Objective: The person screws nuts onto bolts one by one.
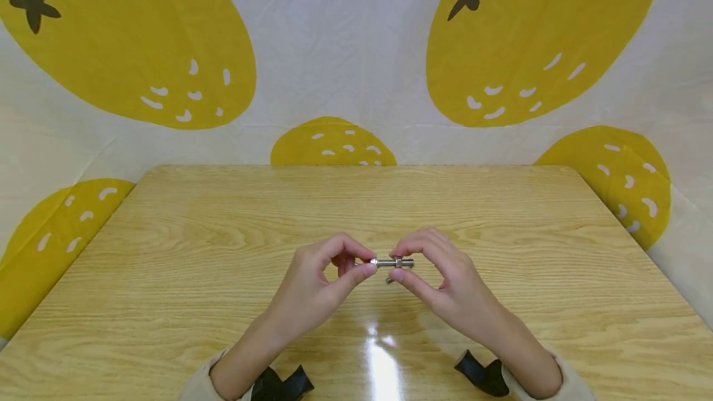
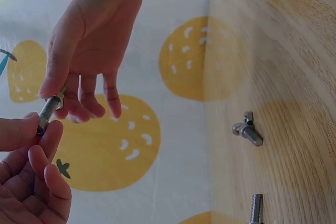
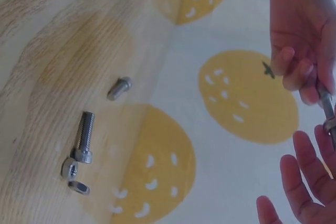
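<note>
Between the two hands a metal bolt lies level, above the table. My left hand pinches its head end between thumb and index finger. At the other end, my right hand holds a nut that sits round the shaft, thumb below and fingers above. In the left wrist view the threads of the bolt show between the fingertips. The remaining fingers of my right hand hang loosely there.
On the wooden table, a socket-head bolt lies with a nut and another nut beside its head. A further bolt lies apart from them. A fruit-patterned cloth hangs behind the table.
</note>
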{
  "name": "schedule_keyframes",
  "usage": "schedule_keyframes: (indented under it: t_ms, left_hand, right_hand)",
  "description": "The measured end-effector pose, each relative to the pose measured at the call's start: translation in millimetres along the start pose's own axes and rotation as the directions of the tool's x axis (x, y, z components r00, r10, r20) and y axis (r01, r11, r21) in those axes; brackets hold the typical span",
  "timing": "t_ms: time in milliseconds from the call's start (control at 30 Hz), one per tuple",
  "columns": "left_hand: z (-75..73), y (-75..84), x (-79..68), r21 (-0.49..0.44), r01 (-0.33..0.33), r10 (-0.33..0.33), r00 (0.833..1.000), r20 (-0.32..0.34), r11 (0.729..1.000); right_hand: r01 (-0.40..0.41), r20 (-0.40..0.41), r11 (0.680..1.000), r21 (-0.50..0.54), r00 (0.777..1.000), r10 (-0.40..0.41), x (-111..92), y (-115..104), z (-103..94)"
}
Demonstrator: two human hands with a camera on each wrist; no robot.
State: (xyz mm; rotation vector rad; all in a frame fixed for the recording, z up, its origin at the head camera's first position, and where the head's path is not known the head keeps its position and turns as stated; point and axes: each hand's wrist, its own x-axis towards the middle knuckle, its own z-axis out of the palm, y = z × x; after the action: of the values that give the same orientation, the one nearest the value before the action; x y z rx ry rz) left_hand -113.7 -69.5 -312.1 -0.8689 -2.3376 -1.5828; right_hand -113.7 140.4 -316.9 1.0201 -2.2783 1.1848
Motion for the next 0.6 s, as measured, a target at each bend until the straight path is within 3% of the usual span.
schedule_keyframes:
  t_ms: [267,500,600]
  left_hand:
    - [1.6,0.9,-1.1,-0.021,-0.017,0.017,1.000,0.006,1.000]
    - [1.8,0.6,-1.1,-0.014,-0.015,0.015,1.000,0.005,1.000]
    - [1.0,1.0,-1.1,-0.004,-0.001,0.001,1.000,0.006,1.000]
  right_hand:
    - [-0.080,0.026,0.997,-0.019,0.996,0.080,-2.1,0.8,3.6]
    - [-0.164,0.112,0.985,-0.058,0.979,0.170,-4.6,1.2,2.5]
    - [-0.152,0.095,0.987,-0.055,0.983,0.157,-3.7,-1.1,0.3]
